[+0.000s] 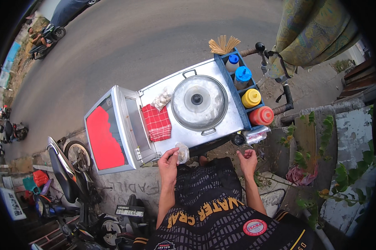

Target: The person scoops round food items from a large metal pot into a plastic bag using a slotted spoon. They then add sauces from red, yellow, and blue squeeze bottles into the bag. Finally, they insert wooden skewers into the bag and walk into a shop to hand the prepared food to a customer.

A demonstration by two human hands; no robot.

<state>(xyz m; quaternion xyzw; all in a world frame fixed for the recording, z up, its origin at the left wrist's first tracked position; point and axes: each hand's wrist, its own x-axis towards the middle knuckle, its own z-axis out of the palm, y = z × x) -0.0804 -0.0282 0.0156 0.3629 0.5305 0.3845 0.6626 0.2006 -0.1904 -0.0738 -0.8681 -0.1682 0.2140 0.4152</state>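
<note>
Pinching a clear plastic bag in the left hand

Holding it by the near edge of the food cart, with the right hand loosely open (and its fingers bent).

L hand fwd in pinch grip, R hand fwd too, half-curled, well apart.
</note>
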